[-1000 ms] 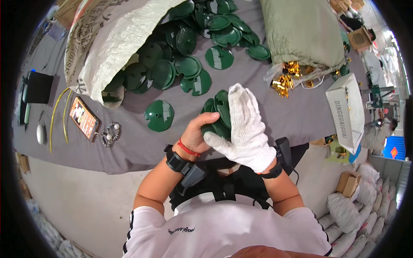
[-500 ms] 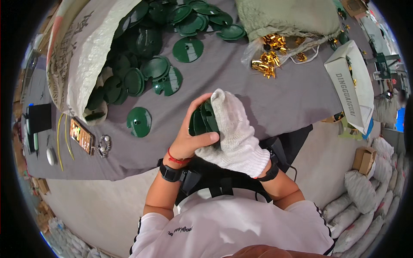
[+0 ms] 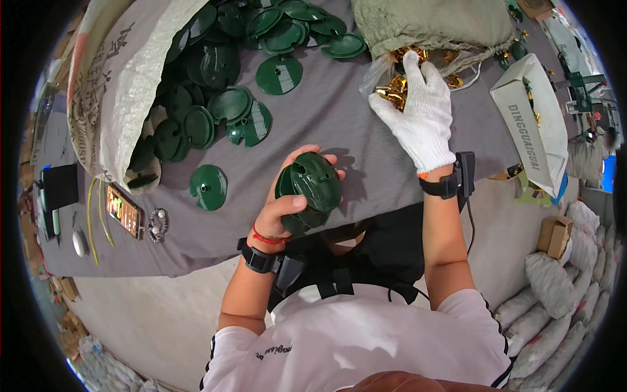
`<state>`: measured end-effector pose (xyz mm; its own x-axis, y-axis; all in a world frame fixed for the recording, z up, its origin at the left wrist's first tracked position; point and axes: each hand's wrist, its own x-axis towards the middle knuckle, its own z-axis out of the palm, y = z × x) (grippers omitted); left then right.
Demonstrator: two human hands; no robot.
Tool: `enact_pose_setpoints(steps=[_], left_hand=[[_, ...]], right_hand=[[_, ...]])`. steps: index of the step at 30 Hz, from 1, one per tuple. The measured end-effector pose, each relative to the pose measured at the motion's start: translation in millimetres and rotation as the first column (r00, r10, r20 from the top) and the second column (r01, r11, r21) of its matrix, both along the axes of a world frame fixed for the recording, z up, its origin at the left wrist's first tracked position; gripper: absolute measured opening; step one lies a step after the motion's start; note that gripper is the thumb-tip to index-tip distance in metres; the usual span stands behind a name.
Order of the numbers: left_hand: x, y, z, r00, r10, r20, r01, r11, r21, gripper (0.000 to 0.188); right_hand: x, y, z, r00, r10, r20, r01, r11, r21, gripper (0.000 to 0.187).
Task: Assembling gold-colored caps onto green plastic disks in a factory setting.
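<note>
My bare left hand [image 3: 277, 210] is wrapped round a few shiny green discs [image 3: 318, 183] with small holes, held above the table's near edge. A white knitted glove covers my right hand [image 3: 423, 111], which lies over shiny gold pieces [image 3: 394, 93] at the mouth of a green woven sack [image 3: 434, 26]. Its thumb and fingers are stretched apart; whatever is beneath them is hidden. Many more green discs [image 3: 217, 65] spill from a white woven sack [image 3: 124, 85] at the far left. One loose green disc [image 3: 208, 187] lies left of my left hand.
A grey cloth [image 3: 339, 108] covers the table. At its left are a phone [image 3: 124, 210], a bead bracelet [image 3: 157, 224], yellow strips [image 3: 103, 212] and a black box [image 3: 60, 187]. An open white box [image 3: 532, 124] stands at the right. Filled sacks [image 3: 552, 284] lie on the floor.
My right hand has left the discs and moved far and right to the gold pieces. My left hand still holds the discs, now turned with a broad face showing.
</note>
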<state>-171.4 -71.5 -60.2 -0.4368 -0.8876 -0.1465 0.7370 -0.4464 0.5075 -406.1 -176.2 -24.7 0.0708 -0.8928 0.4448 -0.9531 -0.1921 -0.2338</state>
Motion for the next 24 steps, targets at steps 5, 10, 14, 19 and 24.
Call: enact_pose_setpoints(steps=[5, 10, 14, 19, 24], left_hand=[[1, 2, 3, 1.0, -0.003, -0.012, 0.003, 1.0, 0.008, 0.082], [2, 4, 3, 0.999, 0.0, 0.035, 0.0, 1.0, 0.017, 0.088], [6, 11, 4, 0.998, 0.008, 0.061, -0.008, 1.0, -0.004, 0.088], [13, 28, 1, 0.995, 0.045, 0.084, -0.042, 0.999, -0.035, 0.083], [16, 41, 6, 0.992, 0.087, 0.088, -0.088, 0.996, 0.002, 0.083]], right_hand=[[3, -8, -5, 0.994, 0.05, -0.095, -0.036, 0.989, 0.144, 0.06], [16, 29, -13, 0.964, 0.246, -0.097, -0.245, 0.969, 0.023, 0.052], [19, 44, -18, 0.945, 0.291, -0.149, -0.28, 0.955, 0.093, 0.052], [17, 41, -26, 0.93, 0.366, -0.037, -0.365, 0.931, 0.022, 0.051], [21, 43, -22, 0.925, 0.379, 0.013, -0.379, 0.925, 0.004, 0.045]])
